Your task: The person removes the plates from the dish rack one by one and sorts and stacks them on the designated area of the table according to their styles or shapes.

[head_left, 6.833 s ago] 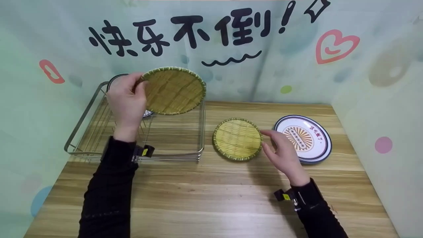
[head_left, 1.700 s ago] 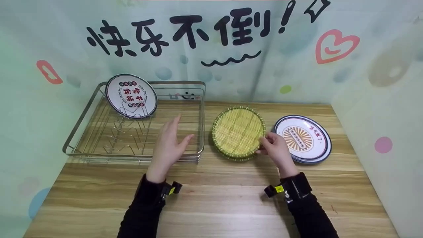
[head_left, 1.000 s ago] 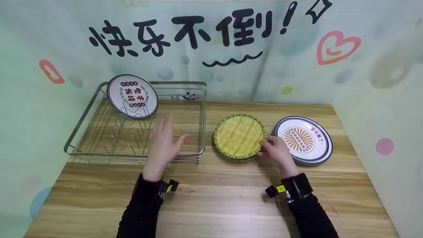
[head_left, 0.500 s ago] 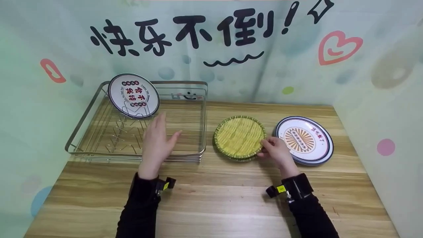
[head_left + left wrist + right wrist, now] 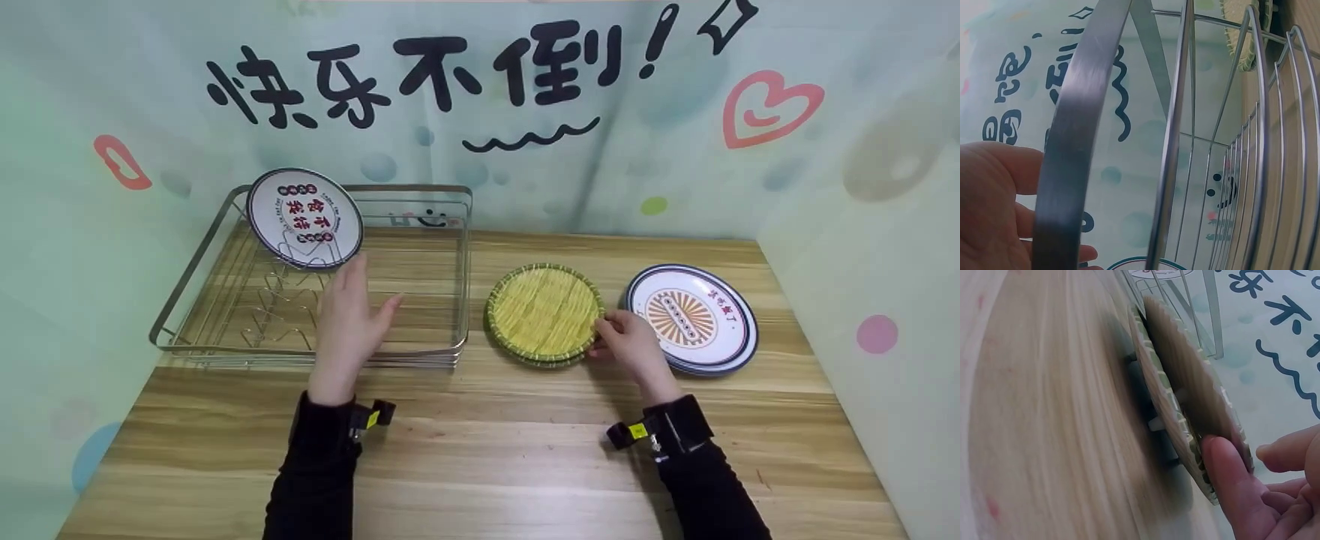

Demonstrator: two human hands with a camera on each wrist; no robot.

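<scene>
Two round woven bamboo trays lie one above the other on the table, right of the wire dish rack (image 5: 460, 300). My right hand (image 5: 631, 346) pinches the right edge of the upper bamboo tray (image 5: 544, 311). In the right wrist view one digit sits in the gap between that tray (image 5: 1193, 377) and the lower bamboo tray (image 5: 1165, 405), which has short feet. My left hand (image 5: 349, 322) is over the rack with fingers straight and thumb spread, holding nothing. The left wrist view shows its fingers behind the rack's metal rim (image 5: 1072, 135).
A white plate (image 5: 304, 217) with red lettering leans in the rack's back left, beside wire dividers (image 5: 277, 315). Oval white plates (image 5: 694, 319) with blue rims are stacked to the right. A printed curtain (image 5: 660, 172) stands behind the wooden table (image 5: 487, 465).
The upper bamboo tray, earlier raised in my left hand, now lies over the lower one. It has tilted down lately in my right hand's grip. My left hand has drifted left over the rack.
</scene>
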